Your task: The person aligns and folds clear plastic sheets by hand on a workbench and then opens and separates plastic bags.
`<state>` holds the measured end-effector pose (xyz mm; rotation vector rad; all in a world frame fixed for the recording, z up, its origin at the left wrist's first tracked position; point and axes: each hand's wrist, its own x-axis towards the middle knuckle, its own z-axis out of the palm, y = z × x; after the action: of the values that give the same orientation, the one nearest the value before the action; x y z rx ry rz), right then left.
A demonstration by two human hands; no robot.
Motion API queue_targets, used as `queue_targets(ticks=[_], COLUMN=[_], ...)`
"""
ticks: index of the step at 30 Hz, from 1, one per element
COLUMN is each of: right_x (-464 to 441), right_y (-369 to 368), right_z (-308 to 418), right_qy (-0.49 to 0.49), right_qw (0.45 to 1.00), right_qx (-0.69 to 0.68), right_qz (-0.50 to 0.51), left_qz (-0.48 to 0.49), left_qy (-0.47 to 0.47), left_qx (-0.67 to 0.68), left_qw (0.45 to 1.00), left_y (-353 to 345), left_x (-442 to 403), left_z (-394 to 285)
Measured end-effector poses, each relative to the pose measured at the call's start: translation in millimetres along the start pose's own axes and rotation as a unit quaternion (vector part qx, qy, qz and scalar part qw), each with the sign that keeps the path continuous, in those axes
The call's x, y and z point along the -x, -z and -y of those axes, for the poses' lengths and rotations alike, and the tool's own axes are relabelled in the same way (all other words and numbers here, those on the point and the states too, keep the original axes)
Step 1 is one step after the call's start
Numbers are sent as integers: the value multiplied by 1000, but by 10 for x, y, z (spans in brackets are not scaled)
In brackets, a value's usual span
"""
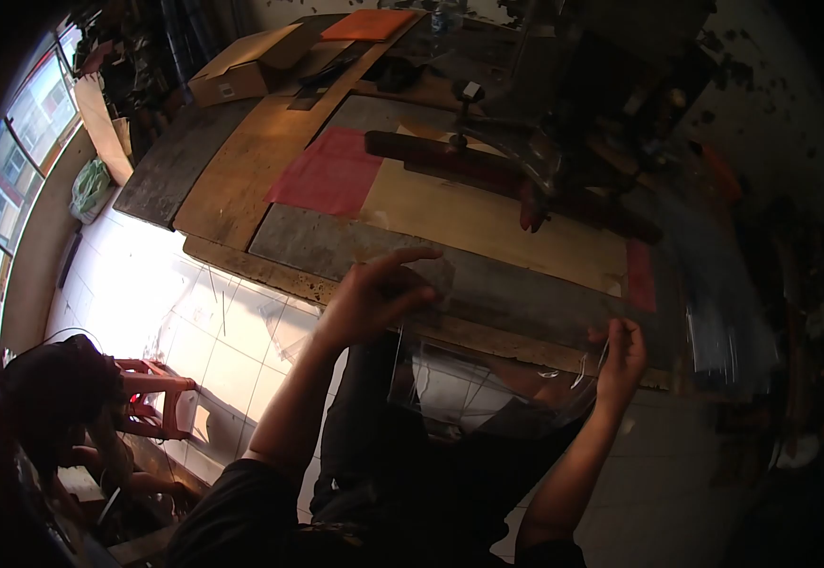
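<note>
My left hand (380,295) is raised over the front edge of the workbench, its thumb and index finger curved with a gap between them. Near it a faint clear film shows. On the right, my right hand (619,358) is closed in a pinch at the edge of a clear plastic sheet (450,386), which hangs above my lap below the bench edge. Beyond my hands a dark machine arm with a long bar (487,170) lies over a tan sheet (487,227) with a red piece (327,172) at its left end.
Cardboard boxes (232,80) and an orange folder (367,26) lie at the back left of the bench (194,170). Clear plastic sheets (729,322) hang at the right. Another person (62,407) is at lower left by a red stool (161,398).
</note>
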<state>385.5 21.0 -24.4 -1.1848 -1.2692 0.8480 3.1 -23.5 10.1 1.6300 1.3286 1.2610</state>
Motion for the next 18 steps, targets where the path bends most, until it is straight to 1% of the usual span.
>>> queue_targets(ticks=[2, 5, 8, 12, 14, 16, 18], right_x=[0, -1, -1, -2, 7, 26, 17], right_y=[-7, -6, 1, 32, 49, 67, 100], right_z=[7, 18, 45, 68, 91, 160, 155], right_qy=[3, 7, 10, 0, -3, -51, -41], right_qw=[1000, 1000, 1000, 1000, 1000, 998, 998], right_qx=[4, 10, 17, 7, 5, 39, 47], right_qz=[-2, -5, -1, 10, 17, 4, 17], left_qz=[-16, -7, -11, -21, -37, -28, -19], left_qy=[-5, 10, 17, 31, 34, 42, 50], left_qx=[-8, -3, -31, -27, 5, 25, 45], left_qw=[1000, 1000, 999, 999, 999, 998, 998], left_y=[-2, -8, 5, -3, -8, -6, -1], left_x=[6, 20, 11, -6, -6, 9, 9], left_z=[-11, 116, 100, 32, 8, 104, 125])
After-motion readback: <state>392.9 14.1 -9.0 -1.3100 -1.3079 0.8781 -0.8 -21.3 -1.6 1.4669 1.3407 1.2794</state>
